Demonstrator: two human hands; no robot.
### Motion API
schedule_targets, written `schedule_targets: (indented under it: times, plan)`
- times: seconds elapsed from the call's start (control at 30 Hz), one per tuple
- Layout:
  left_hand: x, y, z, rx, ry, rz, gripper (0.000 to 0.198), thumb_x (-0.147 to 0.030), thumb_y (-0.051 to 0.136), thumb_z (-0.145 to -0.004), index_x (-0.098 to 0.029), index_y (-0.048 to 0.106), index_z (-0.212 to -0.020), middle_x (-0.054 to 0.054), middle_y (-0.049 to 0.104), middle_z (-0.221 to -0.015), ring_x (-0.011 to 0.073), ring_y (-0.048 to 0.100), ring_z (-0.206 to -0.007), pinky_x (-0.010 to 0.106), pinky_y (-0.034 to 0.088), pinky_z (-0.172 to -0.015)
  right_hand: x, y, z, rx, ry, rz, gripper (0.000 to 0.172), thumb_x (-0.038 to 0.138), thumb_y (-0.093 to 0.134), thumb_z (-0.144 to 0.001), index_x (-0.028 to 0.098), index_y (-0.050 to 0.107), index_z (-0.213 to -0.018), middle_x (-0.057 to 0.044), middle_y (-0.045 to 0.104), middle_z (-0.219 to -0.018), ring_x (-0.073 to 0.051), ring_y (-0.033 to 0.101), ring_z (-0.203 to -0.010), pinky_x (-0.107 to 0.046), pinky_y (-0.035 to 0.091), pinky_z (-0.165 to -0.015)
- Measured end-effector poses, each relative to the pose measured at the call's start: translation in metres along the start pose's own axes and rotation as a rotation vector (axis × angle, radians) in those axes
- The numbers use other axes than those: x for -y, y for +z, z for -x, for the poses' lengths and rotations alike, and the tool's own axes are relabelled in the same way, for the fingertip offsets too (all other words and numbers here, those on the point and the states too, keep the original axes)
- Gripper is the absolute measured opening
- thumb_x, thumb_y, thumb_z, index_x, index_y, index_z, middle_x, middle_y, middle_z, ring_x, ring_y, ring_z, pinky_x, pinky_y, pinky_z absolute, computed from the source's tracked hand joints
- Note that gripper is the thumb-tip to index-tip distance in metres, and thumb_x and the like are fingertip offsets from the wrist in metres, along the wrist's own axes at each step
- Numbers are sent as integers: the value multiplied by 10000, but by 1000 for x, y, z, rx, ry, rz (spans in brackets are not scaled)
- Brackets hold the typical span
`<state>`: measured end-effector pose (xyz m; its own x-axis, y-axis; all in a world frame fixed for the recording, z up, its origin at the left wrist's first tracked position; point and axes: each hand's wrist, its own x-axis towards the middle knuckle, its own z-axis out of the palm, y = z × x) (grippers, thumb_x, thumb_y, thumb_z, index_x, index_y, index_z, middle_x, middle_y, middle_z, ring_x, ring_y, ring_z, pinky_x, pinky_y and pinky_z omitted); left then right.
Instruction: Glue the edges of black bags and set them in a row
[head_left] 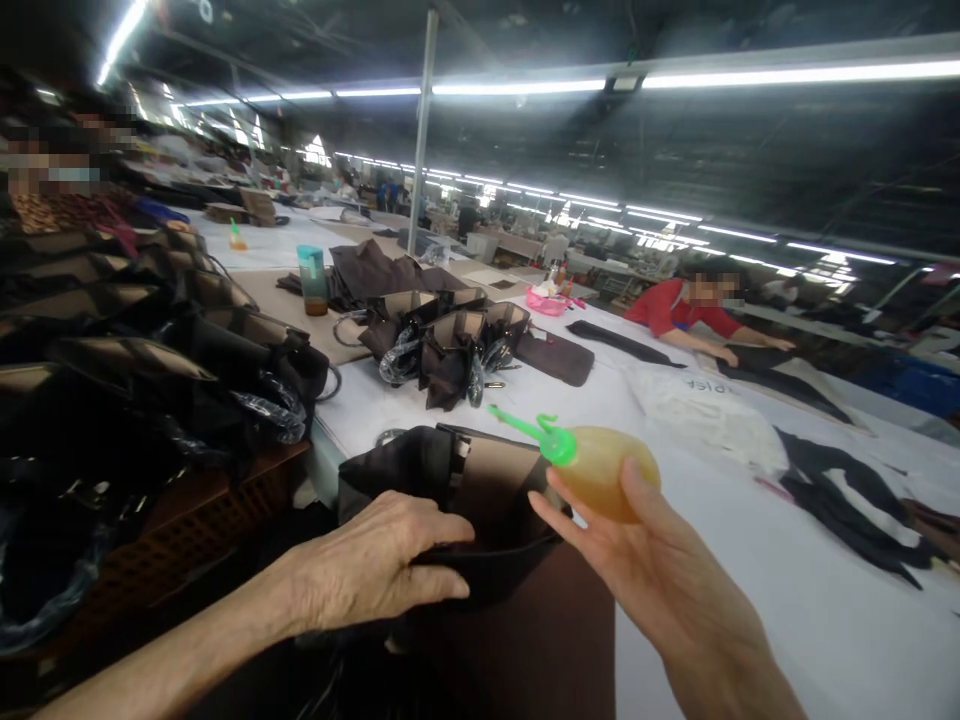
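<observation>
My right hand [652,560] holds a soft, rounded squeeze bottle [609,470] with amber liquid and a bright green nozzle cap. The bottle lies on its side in the fingers, its nozzle pointing left, above the right side of an open dark bag [510,580]. At the bag's near rim is my left hand [375,560], fingers inside and thumb outside, closed on the edge. The bag's mouth faces up and shows a tan lining; its lower part is partly hidden by my left forearm.
Several dark bags with wrapped handles crowd the left, above an orange crate [187,540]. More bags [450,345] stand on the white table [720,600] ahead. A teal-lidded bottle [312,280] is behind them. Across the table a person in red [675,305] handles dark pieces. A white plastic bag [705,415] lies at right.
</observation>
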<state>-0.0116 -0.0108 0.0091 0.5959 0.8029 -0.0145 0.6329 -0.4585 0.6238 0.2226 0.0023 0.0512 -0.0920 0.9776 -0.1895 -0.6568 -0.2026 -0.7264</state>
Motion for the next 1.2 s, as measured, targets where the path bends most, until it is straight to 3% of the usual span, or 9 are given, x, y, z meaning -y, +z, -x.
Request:
schedule_targets:
  times: [0.07,0.13,0.23,0.33,0.47,0.57,0.73,0.9,1.2]
  plan:
    - [14,4,9,-46,-129,142,589,-582,604,-704,-236,516,-1173,40,592,-1036,236,531,-955,282,411,-790,-5,0,-2,-21,23,12,332,290,626,-825,194,556,-1135,-103,545,-1241,-320,434,-1188,-593,410,-911]
    - [23,8,16,-119,-221,253,546,-623,508,-749,-198,555,-1090,23,603,-925,213,547,-860,265,422,-716,-9,3,-4,-14,12,28,398,291,644,-811,196,530,-1180,-118,516,-1273,-332,407,-1210,-593,416,-906]
    - [28,12,13,-328,-380,307,440,-545,344,-858,-172,563,-941,15,592,-801,180,547,-755,263,415,-663,-13,7,-4,-4,-5,37,455,310,671,-787,213,515,-1204,-111,508,-1283,-335,394,-1221,-585,425,-904]
    - [32,15,-2,-458,-521,299,430,-482,561,-739,-184,491,-1041,43,609,-941,208,561,-862,283,426,-741,-13,10,0,-19,13,66,413,327,649,-805,211,532,-1183,-111,526,-1267,-331,399,-1219,-581,435,-898]
    - [42,16,-31,-429,-573,190,768,-452,738,-529,-182,389,-1157,80,604,-1023,254,572,-940,301,441,-780,-11,12,7,4,26,135,298,340,609,-833,204,596,-1098,-109,576,-1209,-319,416,-1211,-571,424,-912]
    - [48,15,-52,-344,-582,-22,832,-563,713,-516,-127,403,-1153,137,622,-997,309,597,-915,339,465,-739,-10,12,11,35,42,170,252,352,620,-823,227,633,-1042,-79,606,-1174,-305,421,-1211,-562,383,-951]
    - [51,14,-75,-306,-593,-185,715,-612,682,-540,-81,543,-999,202,650,-914,402,597,-905,443,456,-765,-12,14,10,61,52,175,249,354,613,-831,225,633,-1043,-67,611,-1171,-293,443,-1195,-555,372,-962]
    - [51,23,-82,-343,-587,-166,488,-548,571,-704,-119,577,-938,183,646,-955,337,603,-945,394,448,-807,-14,18,12,43,37,171,277,347,608,-835,186,620,-1059,-91,592,-1197,-293,435,-1203,-524,404,-953]
    - [61,45,-83,-400,-472,44,283,-269,432,-792,-107,511,-1011,114,648,-837,230,631,-806,291,452,-702,-16,10,10,-47,26,142,315,360,646,-799,180,591,-1052,-90,623,-1126,-312,453,-1182,-542,446,-911]
